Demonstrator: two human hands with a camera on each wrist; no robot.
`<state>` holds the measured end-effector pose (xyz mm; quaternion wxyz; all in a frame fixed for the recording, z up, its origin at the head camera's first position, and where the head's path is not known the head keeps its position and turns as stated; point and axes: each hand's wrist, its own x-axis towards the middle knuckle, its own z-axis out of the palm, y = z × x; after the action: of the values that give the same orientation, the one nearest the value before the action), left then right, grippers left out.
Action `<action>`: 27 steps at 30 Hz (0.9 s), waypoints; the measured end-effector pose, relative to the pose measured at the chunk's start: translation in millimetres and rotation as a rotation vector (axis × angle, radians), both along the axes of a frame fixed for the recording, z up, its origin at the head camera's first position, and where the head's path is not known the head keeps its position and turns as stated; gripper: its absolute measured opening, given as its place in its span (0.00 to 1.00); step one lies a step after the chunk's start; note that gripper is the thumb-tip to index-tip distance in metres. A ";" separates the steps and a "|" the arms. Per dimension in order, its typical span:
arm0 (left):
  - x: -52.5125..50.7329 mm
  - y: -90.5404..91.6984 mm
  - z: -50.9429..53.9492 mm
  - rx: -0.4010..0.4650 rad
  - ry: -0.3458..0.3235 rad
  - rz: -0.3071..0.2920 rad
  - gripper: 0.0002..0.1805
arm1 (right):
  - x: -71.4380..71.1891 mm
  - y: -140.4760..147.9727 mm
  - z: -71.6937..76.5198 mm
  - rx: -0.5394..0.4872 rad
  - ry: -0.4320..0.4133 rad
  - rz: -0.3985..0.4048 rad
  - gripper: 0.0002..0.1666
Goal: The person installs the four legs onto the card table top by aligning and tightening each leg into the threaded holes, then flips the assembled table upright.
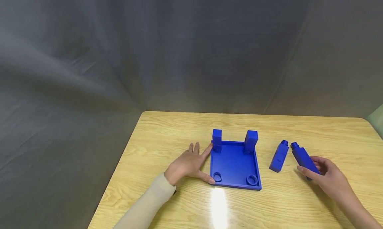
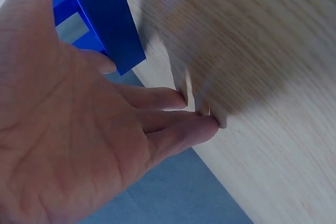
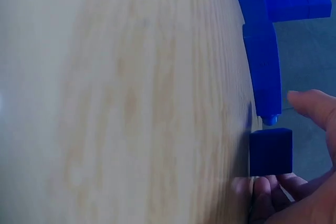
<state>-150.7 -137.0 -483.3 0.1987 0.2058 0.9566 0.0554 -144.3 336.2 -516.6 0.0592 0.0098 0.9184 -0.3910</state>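
Observation:
A square blue tray [image 1: 234,161] lies on the table, with two upright blue blocks [image 1: 217,139] [image 1: 251,141] at its back corners and two rings at its front corners. My left hand [image 1: 190,164] is spread along the tray's left side, thumb at the front corner and index finger at the back one. Around the lower end of a blue piece with a round neck [image 1: 304,160] is my right hand [image 1: 330,177]. In the right wrist view, fingers touch the side of that piece [image 3: 271,152], while the thumb [image 3: 312,106] stands apart from it.
A second necked blue piece [image 1: 279,157] lies between the tray and my right hand. The wooden table [image 1: 176,126] ends at a grey cloth [image 1: 209,56] behind and to the left. Light reflects off the tabletop in front of the tray.

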 end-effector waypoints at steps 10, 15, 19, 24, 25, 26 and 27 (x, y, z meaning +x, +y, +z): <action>-0.3 -1.9 -0.8 0.015 0.003 0.004 0.77 | -7.0 6.8 -2.0 0.157 0.050 0.076 0.37; -0.5 -1.1 0.1 0.003 0.004 0.003 0.77 | -5.1 8.8 0.4 0.163 0.040 0.054 0.32; -1.3 -0.4 0.0 0.003 0.008 0.000 0.77 | -3.0 9.5 2.5 0.148 0.022 0.013 0.35; -0.9 0.4 0.3 0.004 -0.003 0.005 0.77 | 1.8 8.5 3.3 0.065 -0.005 -0.072 0.39; -0.7 0.5 0.5 0.006 -0.006 0.007 0.77 | 3.3 8.6 3.5 0.035 0.002 -0.096 0.39; -0.5 0.5 0.8 0.008 -0.010 0.007 0.77 | 4.8 8.8 3.5 0.004 0.012 -0.122 0.38; -0.3 0.5 0.9 0.009 -0.009 0.006 0.77 | 6.2 9.0 3.5 -0.023 0.029 -0.148 0.38</action>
<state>-151.0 -136.5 -482.4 0.2021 0.2037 0.9560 0.0614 -138.1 345.2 -513.1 0.0168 0.0713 0.9114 -0.4049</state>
